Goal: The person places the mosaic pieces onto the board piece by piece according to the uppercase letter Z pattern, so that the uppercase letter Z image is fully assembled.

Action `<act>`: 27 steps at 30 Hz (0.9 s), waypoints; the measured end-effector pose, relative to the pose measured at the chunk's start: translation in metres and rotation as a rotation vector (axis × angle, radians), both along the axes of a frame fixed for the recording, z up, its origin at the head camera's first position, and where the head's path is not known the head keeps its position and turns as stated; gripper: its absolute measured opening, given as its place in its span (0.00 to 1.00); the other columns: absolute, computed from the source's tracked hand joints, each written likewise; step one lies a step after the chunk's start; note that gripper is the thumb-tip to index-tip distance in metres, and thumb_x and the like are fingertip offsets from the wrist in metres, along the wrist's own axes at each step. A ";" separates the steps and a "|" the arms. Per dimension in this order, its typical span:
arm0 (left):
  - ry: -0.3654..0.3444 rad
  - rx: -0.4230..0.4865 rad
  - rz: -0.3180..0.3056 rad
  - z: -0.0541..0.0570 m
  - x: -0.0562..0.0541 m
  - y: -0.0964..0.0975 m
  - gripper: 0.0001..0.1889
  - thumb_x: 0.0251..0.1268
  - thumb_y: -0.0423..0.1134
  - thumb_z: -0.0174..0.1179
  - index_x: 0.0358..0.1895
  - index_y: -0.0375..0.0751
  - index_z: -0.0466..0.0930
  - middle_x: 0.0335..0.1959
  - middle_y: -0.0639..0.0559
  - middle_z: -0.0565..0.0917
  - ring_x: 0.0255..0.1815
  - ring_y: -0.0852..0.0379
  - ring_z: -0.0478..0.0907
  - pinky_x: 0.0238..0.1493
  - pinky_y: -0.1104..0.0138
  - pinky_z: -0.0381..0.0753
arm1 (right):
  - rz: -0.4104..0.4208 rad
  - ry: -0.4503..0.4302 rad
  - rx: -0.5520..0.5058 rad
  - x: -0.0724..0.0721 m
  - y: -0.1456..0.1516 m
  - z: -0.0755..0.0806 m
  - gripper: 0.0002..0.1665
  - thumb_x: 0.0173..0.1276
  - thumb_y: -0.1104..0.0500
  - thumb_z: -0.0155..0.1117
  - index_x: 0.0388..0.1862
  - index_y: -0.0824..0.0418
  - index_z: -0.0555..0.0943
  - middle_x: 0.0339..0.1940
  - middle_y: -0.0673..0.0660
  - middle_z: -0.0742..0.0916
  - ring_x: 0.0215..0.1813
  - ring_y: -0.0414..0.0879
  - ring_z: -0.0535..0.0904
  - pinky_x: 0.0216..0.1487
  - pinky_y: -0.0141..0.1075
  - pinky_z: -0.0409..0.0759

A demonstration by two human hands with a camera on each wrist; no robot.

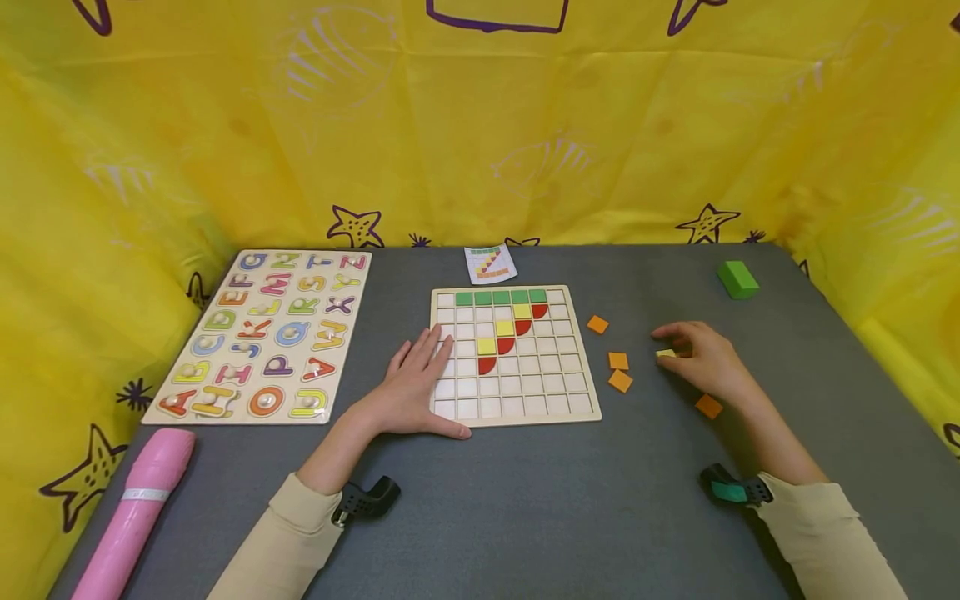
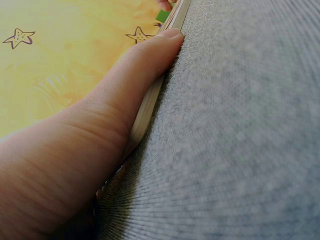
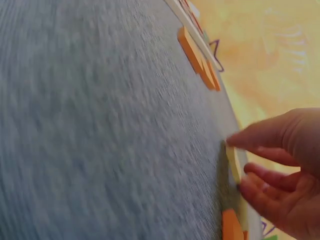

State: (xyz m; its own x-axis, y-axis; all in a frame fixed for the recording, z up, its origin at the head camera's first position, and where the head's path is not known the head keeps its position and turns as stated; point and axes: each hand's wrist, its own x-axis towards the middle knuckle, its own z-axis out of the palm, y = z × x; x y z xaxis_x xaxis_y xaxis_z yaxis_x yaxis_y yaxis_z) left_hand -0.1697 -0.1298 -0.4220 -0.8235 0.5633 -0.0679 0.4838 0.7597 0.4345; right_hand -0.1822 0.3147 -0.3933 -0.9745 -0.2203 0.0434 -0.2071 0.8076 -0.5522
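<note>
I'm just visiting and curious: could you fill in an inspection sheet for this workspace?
Surface: dark grey tabletop.
Job's things: grid board bearing green tiles, yellow tiles and red tiles; picture card behind it; four loose orange tiles to its right; pale yellow tile off the board.
Clutter: letter board and pink tube at left, green block at far right.
Hands: left hand rests on the grid board's left side; right hand pinches the pale yellow tile in its fingers.
Cables: nothing seen.
Surroundings: yellow cloth with starfish and fish drawings, behind and at both sides.

Bright light is filling the head view, while the tabletop (image 3: 100,125) is blurring across the right wrist view's left.
</note>
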 end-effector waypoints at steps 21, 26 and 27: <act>0.003 -0.008 0.000 0.001 0.001 0.000 0.70 0.41 0.73 0.68 0.78 0.37 0.38 0.79 0.40 0.34 0.79 0.45 0.29 0.72 0.46 0.33 | 0.105 0.004 -0.003 0.003 -0.013 0.000 0.18 0.64 0.65 0.67 0.54 0.65 0.81 0.45 0.61 0.83 0.42 0.52 0.77 0.43 0.40 0.76; 0.009 0.006 -0.001 0.002 0.002 0.000 0.70 0.40 0.72 0.69 0.78 0.36 0.39 0.79 0.39 0.35 0.79 0.44 0.31 0.72 0.45 0.34 | 0.080 0.033 -0.001 0.001 -0.015 -0.002 0.18 0.64 0.62 0.69 0.52 0.65 0.81 0.42 0.59 0.83 0.39 0.48 0.76 0.39 0.33 0.74; 0.012 0.011 -0.002 0.002 0.002 0.000 0.70 0.40 0.72 0.69 0.78 0.35 0.40 0.79 0.39 0.36 0.79 0.43 0.31 0.72 0.44 0.35 | 0.072 0.040 -0.003 0.001 -0.016 -0.002 0.18 0.63 0.62 0.70 0.52 0.65 0.81 0.41 0.59 0.84 0.38 0.48 0.77 0.38 0.33 0.74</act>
